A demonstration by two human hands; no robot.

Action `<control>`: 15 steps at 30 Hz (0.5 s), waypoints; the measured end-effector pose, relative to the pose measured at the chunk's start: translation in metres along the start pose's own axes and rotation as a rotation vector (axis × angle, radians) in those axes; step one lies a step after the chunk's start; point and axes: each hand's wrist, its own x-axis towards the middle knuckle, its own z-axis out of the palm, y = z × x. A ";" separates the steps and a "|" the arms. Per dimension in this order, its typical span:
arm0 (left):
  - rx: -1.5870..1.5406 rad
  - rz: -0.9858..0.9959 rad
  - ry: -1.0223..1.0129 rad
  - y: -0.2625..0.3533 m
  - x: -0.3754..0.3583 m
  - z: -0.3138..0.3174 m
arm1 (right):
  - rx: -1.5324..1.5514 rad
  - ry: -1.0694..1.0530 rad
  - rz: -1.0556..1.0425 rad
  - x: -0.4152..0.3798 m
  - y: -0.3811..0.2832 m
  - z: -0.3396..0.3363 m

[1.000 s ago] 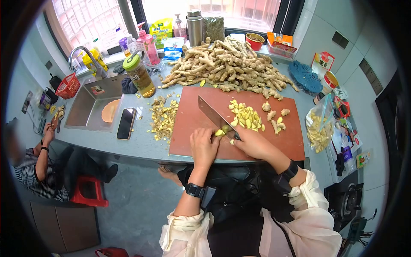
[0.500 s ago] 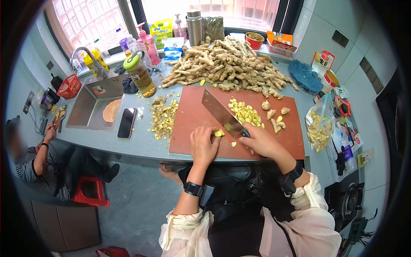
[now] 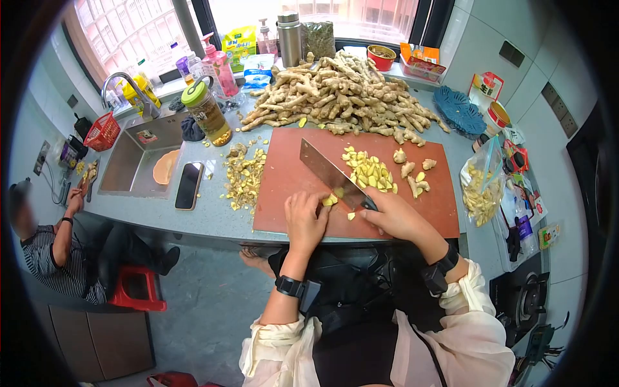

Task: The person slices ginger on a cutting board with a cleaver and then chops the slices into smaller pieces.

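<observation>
My right hand [image 3: 391, 213] is wrapped round the dark handle of a cleaver [image 3: 330, 173]. The wide blade slants up and to the left over the reddish-brown cutting board [image 3: 284, 161], its lower part beside the ginger piece [image 3: 330, 200]. On the board, my left hand [image 3: 305, 219] has its fingers curled and closed on that yellow ginger piece. Cut ginger slices [image 3: 369, 170] lie heaped to the right of the blade. Several small unpeeled ginger knobs [image 3: 407, 169] rest farther right. One small cut bit [image 3: 351, 216] sits near the right hand.
A big pile of ginger roots [image 3: 342, 93] stands behind the board. Ginger scraps [image 3: 245, 177], a phone [image 3: 189, 186], a jar [image 3: 207, 113] and a sink [image 3: 138, 161] are to the left. A bag of ginger [image 3: 481, 190] lies right. Another person [image 3: 55, 258] sits at far left, hands at the counter.
The cleaver blade has shifted slightly left, closer to the ginger piece under my left hand. My left hand stays nearly in place. The whole view has shifted slightly.
</observation>
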 end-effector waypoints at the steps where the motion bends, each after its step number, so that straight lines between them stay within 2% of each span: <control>1: 0.000 -0.001 -0.001 -0.001 0.000 0.001 | 0.000 -0.003 0.007 0.000 0.000 0.000; 15: -0.005 0.039 0.005 -0.002 -0.002 0.002 | -0.079 -0.026 -0.018 -0.002 -0.005 -0.002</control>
